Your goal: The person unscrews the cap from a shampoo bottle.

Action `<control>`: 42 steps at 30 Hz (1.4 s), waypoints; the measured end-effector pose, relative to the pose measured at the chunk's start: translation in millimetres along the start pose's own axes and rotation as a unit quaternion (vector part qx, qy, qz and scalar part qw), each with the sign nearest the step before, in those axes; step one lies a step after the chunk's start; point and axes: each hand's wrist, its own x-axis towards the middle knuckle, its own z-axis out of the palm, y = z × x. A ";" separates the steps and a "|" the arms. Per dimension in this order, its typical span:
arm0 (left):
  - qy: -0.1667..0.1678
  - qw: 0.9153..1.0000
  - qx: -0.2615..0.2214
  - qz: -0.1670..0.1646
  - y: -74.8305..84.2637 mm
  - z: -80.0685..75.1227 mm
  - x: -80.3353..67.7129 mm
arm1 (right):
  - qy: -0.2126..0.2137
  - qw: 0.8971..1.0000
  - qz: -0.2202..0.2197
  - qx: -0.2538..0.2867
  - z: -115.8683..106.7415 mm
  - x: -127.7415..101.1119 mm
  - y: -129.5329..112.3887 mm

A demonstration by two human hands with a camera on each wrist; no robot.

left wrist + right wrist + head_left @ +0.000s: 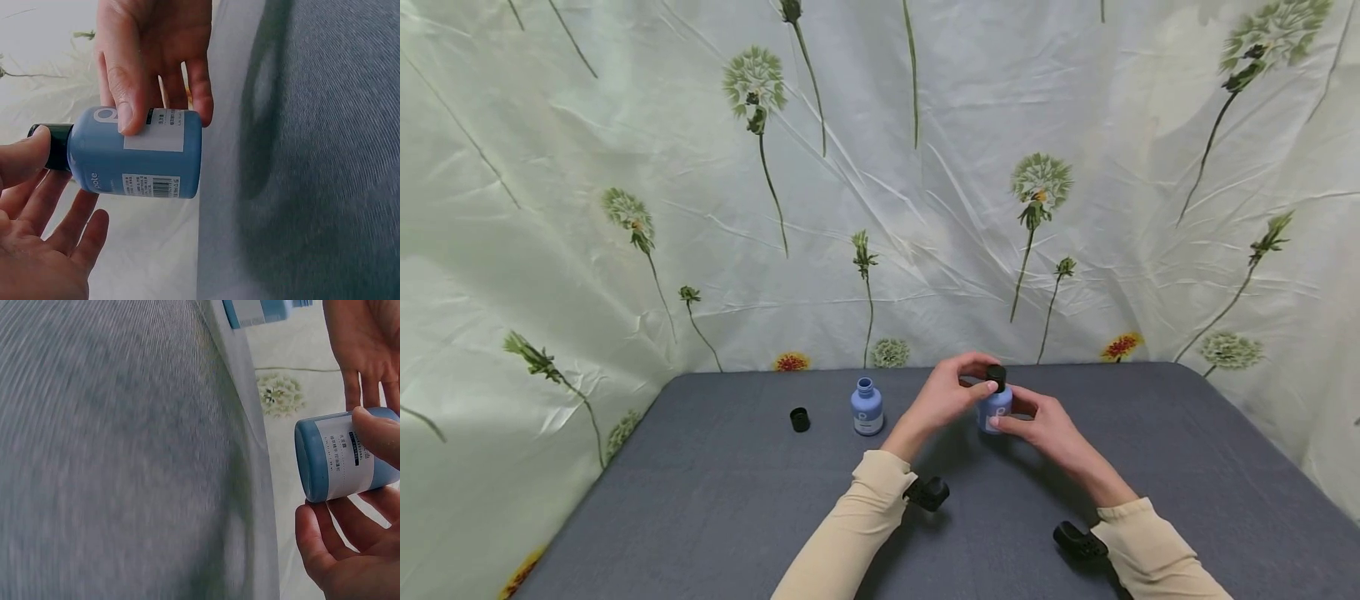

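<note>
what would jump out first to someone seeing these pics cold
Both hands meet over the grey table: the right hand grips a blue bottle, and the left hand pinches its black cap. To their left stands an open blue bottle, with a loose black cap beyond it. A dandelion-print sheet hangs behind.

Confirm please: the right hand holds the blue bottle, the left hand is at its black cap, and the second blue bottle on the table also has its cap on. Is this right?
Not quite. The second blue bottle stands open; its black cap lies apart on the table, as the head view shows. The rest holds: the right hand holds the blue bottle, the left hand at its cap.
</note>
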 end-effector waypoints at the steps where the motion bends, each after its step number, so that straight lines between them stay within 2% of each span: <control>1: 0.001 1.000 0.000 -0.002 -0.3 -2.5 -1.3 | 0.000 1.000 -0.001 0.003 2.3 0.7 -1.6; 19: 0.004 1.000 0.016 -0.013 -0.9 -29.1 -16.0 | -0.001 0.999 0.004 0.047 29.0 5.3 -16.9; 42: 0.016 0.999 0.019 -0.020 -0.8 -51.5 -40.4 | -0.006 0.998 0.000 0.055 57.0 2.1 -33.9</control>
